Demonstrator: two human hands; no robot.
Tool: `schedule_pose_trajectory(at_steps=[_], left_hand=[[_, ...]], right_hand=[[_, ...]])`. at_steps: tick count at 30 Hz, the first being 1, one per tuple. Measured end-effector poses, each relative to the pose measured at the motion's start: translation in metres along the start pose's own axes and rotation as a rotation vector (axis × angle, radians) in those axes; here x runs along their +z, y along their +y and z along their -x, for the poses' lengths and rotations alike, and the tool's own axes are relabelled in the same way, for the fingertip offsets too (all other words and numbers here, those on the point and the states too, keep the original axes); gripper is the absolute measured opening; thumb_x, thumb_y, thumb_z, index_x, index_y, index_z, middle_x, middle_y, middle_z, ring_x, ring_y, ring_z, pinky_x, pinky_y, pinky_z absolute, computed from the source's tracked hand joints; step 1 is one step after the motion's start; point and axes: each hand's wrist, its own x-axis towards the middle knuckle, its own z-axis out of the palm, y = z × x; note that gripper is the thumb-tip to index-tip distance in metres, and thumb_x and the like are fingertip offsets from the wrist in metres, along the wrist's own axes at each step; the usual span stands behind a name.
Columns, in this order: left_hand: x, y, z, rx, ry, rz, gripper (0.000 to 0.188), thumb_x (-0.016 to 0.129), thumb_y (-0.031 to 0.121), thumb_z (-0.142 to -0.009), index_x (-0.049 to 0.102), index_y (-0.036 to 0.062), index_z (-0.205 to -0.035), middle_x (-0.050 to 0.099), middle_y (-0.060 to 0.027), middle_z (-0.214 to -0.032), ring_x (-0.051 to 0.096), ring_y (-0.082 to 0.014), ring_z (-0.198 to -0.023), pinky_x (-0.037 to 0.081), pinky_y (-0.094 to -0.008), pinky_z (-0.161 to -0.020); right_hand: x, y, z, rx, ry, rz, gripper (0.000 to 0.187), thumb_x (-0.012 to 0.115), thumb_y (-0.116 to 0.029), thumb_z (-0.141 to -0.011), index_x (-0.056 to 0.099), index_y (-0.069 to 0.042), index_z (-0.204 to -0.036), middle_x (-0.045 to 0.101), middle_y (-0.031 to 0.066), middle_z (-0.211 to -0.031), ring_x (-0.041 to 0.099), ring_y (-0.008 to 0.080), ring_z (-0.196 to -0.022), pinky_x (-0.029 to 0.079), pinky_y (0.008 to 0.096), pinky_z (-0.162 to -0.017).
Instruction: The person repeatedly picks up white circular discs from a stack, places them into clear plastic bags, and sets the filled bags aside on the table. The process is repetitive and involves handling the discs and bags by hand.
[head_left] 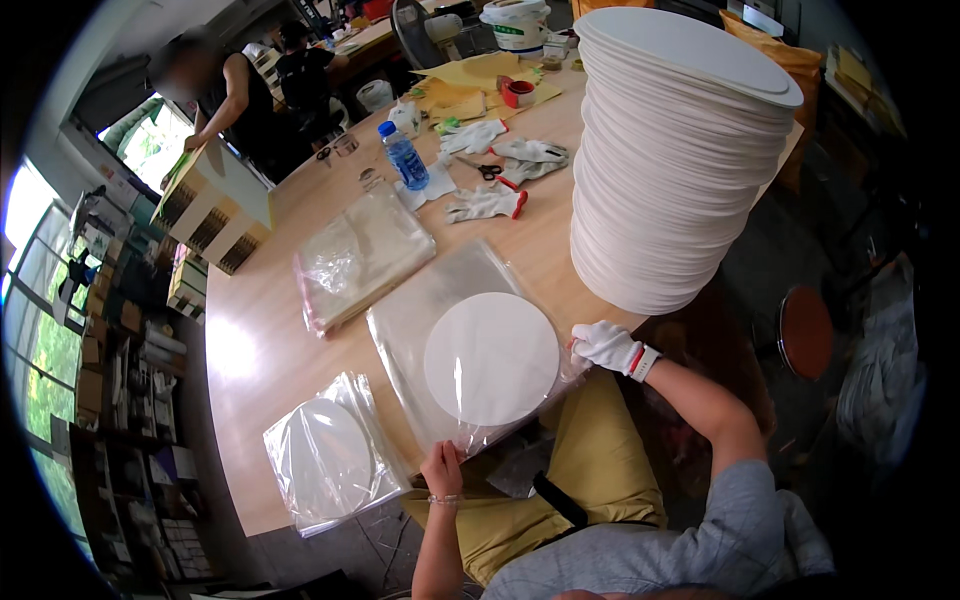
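A gloved right hand (pixel 607 345) pinches the clear plastic bag (pixel 440 330) at the wooden table's (pixel 250 340) edge; the bare left hand (pixel 442 468) grips its near edge, a flat white disc (pixel 491 357) inside.

A long wooden table (pixel 270 300) stands beside bright windows (pixel 40 330) and cluttered shelves (pixel 130 420); a round stool (pixel 806 330) sits nearby.

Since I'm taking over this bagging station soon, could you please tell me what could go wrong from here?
The tall stack of white discs leans beside the gloved right hand; a bump might topple it. The clear bag overhangs the table edge, held by the bare left hand, so the white disc inside could slide off.
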Motion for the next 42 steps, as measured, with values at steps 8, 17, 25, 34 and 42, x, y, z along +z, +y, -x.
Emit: schedule_pose_trajectory(at_steps=[8, 17, 25, 34, 42], left_hand=[[0.005, -0.009, -0.019, -0.165, 0.033, -0.147, 0.025, 0.055, 0.020, -0.087, 0.054, 0.0028, -0.069, 0.055, -0.0140, -0.056, 0.056, -0.0277, -0.049, 0.044, -0.0355, -0.047], [-0.003, 0.037, -0.033, -0.358, 0.014, -0.663, 0.027, 0.060, 0.033, -0.080, 0.057, 0.0078, -0.090, 0.062, -0.0112, -0.089, 0.059, -0.0303, -0.079, 0.045, -0.0446, -0.066], [0.046, 0.049, -0.038, 0.272, -0.401, -0.643, 0.066, 0.053, 0.048, -0.081, 0.035, 0.0148, -0.135, 0.023, -0.0030, -0.145, 0.017, -0.0288, -0.135, 0.019, -0.0619, -0.100], [0.052, 0.016, 0.051, -0.316, -0.163, 0.499, 0.021, 0.058, 0.024, -0.086, 0.060, 0.0088, -0.101, 0.060, -0.0020, -0.088, 0.056, -0.0119, -0.069, 0.045, -0.0253, -0.058], [0.071, 0.022, 0.043, -1.041, -0.228, 1.366, 0.021, 0.057, 0.031, -0.087, 0.055, 0.0142, -0.100, 0.062, 0.0010, -0.098, 0.059, -0.0137, -0.082, 0.047, -0.0333, -0.067]], right_hand=[[0.052, 0.003, -0.008, -0.014, 0.303, 0.335, 0.030, 0.050, -0.040, -0.083, 0.050, -0.013, -0.071, 0.056, 0.0115, -0.055, 0.055, 0.0321, -0.045, 0.035, 0.0488, -0.036], [0.051, -0.008, -0.004, 0.091, 0.347, 0.456, 0.029, 0.058, -0.038, -0.078, 0.046, -0.012, -0.080, 0.055, 0.0101, -0.052, 0.055, 0.0319, -0.044, 0.037, 0.0478, -0.035], [0.029, -0.018, -0.004, 0.208, 0.302, 0.294, 0.029, 0.054, -0.037, -0.077, 0.048, -0.009, -0.081, 0.059, 0.0151, -0.064, 0.058, 0.0377, -0.061, 0.044, 0.0502, -0.054], [0.022, -0.013, 0.053, 0.633, 0.137, -0.605, 0.029, 0.052, -0.028, -0.088, 0.057, -0.003, -0.074, 0.054, 0.0034, -0.055, 0.048, 0.0106, -0.041, 0.037, 0.0277, -0.037], [0.021, -0.002, 0.064, 0.526, 0.022, -1.111, 0.017, 0.052, -0.015, -0.086, 0.054, -0.004, -0.073, 0.053, 0.0056, -0.059, 0.048, 0.0127, -0.042, 0.041, 0.0265, -0.038]])
